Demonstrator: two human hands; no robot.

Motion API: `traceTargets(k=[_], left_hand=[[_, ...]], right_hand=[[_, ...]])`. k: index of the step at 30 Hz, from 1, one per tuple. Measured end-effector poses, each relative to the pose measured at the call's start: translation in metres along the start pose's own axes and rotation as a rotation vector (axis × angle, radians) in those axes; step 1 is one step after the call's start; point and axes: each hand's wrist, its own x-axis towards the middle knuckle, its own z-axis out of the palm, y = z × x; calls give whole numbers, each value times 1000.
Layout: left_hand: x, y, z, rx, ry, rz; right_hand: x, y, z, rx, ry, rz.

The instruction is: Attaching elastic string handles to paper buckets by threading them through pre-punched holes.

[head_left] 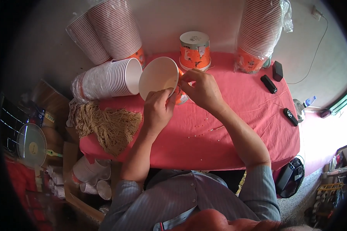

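Note:
Over the far middle of the table, a large paper bucket (155,77), white inside and orange printed outside, is tilted with its mouth facing me. My left hand (159,109) grips its near rim, thumb against the white inner wall. At the bucket's right side is my right hand (205,89), its thumb and fingertips pinched together close by the orange wall. Whatever those fingertips hold is too small to make out. Behind the right hand, an orange printed bucket (195,54) stands upside down.
A wrapped bucket stack (108,79) lies at the left, near tan cords (112,127). Tall stacks (115,30) (258,34) stand behind. Small pale bits (195,136) dot the red cloth (173,152). Black devices (268,84) lie right; a carton (71,173) with buckets sits lower left.

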Motion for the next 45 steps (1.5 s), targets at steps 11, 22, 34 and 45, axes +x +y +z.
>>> traceTargets(k=[11,22,34,45], left_hand=[[25,0,-14,-301,-216,-85],[39,-7,-12,-547,-349,-400],[46,-32,-5,-493,-328,-359],[74,-8,-42,-568,-5,-283]], right_hand=[[2,1,-1,159,-74,162],[3,-1,-5,204,-134,204],[4,1,-13,208,-178,178],[8,0,-21,308,-190,306]])
